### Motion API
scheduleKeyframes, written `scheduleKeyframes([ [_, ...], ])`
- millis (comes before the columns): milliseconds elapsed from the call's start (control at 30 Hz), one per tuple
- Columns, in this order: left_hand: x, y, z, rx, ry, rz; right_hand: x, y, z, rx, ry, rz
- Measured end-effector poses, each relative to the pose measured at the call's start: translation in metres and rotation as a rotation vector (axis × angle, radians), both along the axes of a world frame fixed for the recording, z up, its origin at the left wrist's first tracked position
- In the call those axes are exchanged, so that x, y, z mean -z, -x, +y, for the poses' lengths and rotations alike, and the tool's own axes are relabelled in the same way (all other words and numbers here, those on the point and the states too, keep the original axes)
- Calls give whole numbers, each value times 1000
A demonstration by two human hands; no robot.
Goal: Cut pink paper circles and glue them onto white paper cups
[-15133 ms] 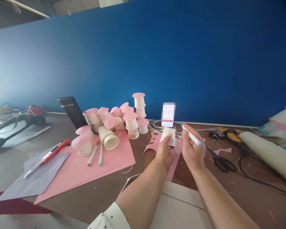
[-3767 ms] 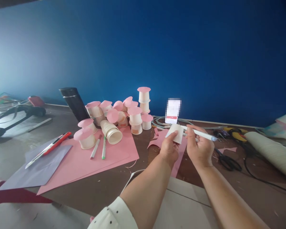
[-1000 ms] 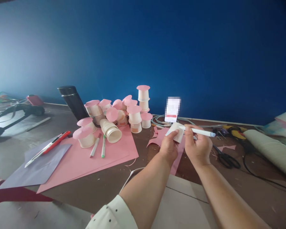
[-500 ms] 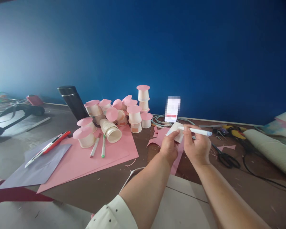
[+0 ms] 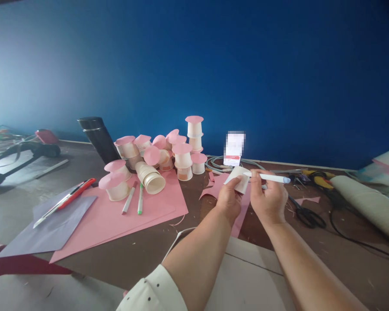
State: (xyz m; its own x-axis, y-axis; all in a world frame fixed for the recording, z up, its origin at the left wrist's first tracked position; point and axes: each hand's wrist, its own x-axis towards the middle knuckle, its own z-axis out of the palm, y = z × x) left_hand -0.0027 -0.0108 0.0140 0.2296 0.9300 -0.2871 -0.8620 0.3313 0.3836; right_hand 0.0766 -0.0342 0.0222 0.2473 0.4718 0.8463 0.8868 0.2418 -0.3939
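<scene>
With left hand [image 5: 229, 202], pinching white piece [image 5: 239, 178] under thumb; with right hand [image 5: 269, 199], pinching white marker [image 5: 270, 177] between fingers, with tip just beyond fingertips.

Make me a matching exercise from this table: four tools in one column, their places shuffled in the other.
Things:
1. Utility knife
2. Blue-ended marker
3. Scissors
4. Green-capped marker

Places:
A. On the brown table, right of the hands
B. Lying on pink paper
C. Blade over lilac paper
D. Held in the right hand

Pairs: 1-C; 2-D; 3-A; 4-B
</scene>
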Motion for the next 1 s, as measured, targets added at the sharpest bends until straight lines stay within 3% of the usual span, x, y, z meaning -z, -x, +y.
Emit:
scheduleKeyframes([
  [433, -1, 0, 0, -19, 22, 8, 2, -5, 1, -50, 8, 205],
  [1000, 2, -1, -3, 35, -110, 37, 0, -1, -1, -58, 0, 123],
])
